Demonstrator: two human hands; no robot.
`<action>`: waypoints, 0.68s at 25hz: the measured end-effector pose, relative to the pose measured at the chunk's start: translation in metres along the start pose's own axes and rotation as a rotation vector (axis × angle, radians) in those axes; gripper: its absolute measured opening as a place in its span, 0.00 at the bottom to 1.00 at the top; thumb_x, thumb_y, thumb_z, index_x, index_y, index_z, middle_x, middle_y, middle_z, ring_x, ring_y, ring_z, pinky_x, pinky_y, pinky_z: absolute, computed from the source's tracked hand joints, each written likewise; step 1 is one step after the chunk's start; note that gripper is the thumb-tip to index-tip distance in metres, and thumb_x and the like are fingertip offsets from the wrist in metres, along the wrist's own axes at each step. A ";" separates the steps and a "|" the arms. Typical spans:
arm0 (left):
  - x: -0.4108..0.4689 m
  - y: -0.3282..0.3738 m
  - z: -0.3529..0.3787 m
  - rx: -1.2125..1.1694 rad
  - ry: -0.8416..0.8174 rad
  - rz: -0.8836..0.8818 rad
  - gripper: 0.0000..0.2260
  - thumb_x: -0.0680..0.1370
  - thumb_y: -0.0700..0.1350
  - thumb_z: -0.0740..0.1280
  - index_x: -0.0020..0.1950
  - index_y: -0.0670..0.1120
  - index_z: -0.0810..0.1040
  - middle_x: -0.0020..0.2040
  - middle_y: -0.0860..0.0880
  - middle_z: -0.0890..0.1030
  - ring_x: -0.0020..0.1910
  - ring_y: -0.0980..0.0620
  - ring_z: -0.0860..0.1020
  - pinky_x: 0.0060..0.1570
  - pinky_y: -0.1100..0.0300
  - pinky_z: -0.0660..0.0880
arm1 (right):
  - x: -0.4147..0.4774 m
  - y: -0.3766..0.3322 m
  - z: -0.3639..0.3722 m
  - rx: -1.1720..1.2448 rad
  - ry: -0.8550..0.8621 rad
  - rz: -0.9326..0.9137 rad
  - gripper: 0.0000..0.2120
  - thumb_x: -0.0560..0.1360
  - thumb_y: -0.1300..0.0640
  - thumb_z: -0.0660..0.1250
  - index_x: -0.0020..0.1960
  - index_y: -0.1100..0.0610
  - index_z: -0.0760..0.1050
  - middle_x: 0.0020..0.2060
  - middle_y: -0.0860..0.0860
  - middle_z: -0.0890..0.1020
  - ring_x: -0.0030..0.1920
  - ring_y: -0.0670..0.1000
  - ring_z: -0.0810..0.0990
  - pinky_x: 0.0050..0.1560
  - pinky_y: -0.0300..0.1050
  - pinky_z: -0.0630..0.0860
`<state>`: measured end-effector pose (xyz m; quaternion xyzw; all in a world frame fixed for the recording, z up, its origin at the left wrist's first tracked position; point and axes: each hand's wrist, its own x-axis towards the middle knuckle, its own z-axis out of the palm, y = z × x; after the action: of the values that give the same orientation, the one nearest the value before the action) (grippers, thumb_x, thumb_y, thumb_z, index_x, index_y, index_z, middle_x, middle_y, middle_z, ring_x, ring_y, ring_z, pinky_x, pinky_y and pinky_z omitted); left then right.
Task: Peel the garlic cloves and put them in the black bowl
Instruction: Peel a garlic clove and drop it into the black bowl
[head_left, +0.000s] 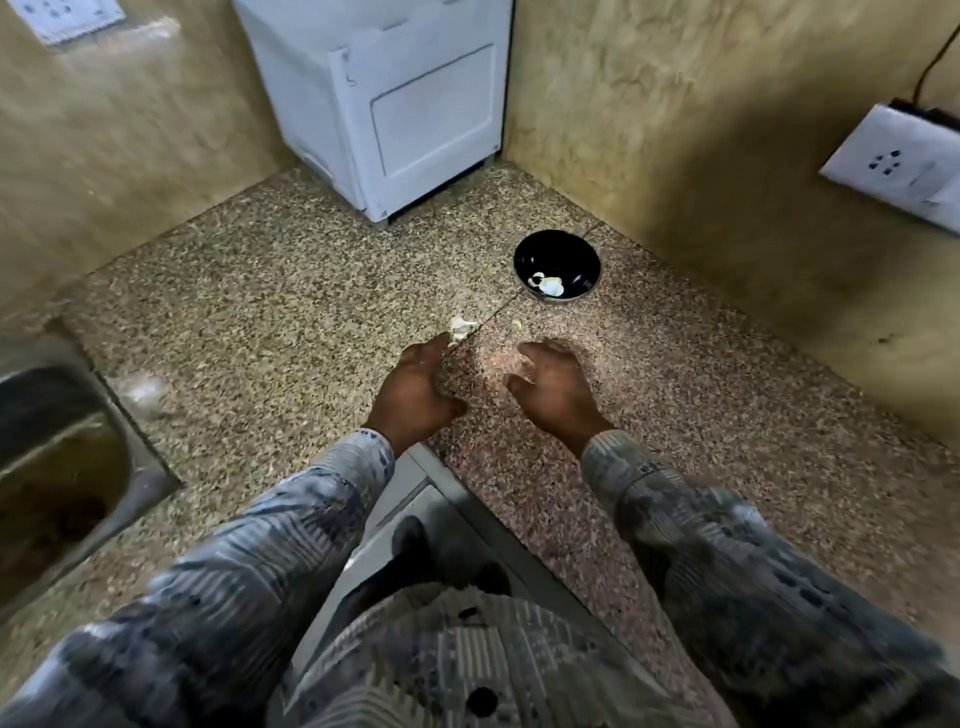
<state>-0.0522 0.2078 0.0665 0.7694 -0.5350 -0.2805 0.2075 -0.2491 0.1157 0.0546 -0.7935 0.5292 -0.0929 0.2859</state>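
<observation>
Left hand (415, 395) beside pale papery garlic (460, 328)

Black bowl (557, 249): round, glossy dark interior, upright on the speckled countertop (260, 312), ahead of you and to your right. Peeled cloves (548, 285): a few pale pieces lying together against the bowl's near inner wall. Garlic clump (461, 327): white, with papery skin, lying on the counter nearer you than the bowl and apart from it. Small fragment (517, 324): to the clump's right; you cannot tell clove from skin.
</observation>
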 end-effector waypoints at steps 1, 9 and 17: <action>0.015 -0.002 0.001 -0.008 -0.009 -0.036 0.45 0.68 0.49 0.81 0.80 0.52 0.63 0.72 0.42 0.72 0.67 0.42 0.75 0.67 0.53 0.71 | 0.015 0.005 0.002 -0.029 0.017 0.014 0.25 0.80 0.49 0.68 0.72 0.59 0.74 0.69 0.60 0.77 0.71 0.61 0.72 0.71 0.52 0.69; 0.123 -0.034 0.001 0.129 -0.063 -0.069 0.16 0.74 0.47 0.71 0.61 0.45 0.83 0.60 0.44 0.84 0.60 0.42 0.81 0.59 0.56 0.74 | 0.122 0.019 0.024 0.019 -0.044 0.272 0.22 0.81 0.54 0.66 0.74 0.58 0.73 0.71 0.60 0.73 0.71 0.60 0.73 0.71 0.50 0.69; 0.176 -0.057 0.036 0.208 -0.056 0.131 0.08 0.75 0.44 0.69 0.49 0.46 0.87 0.48 0.45 0.86 0.47 0.44 0.84 0.51 0.52 0.81 | 0.174 0.024 0.059 -0.199 -0.021 0.261 0.12 0.77 0.64 0.62 0.57 0.57 0.79 0.55 0.60 0.78 0.56 0.64 0.80 0.51 0.55 0.81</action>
<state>0.0120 0.0615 -0.0326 0.7421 -0.6160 -0.2307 0.1292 -0.1674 -0.0256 -0.0342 -0.7432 0.6315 0.0062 0.2209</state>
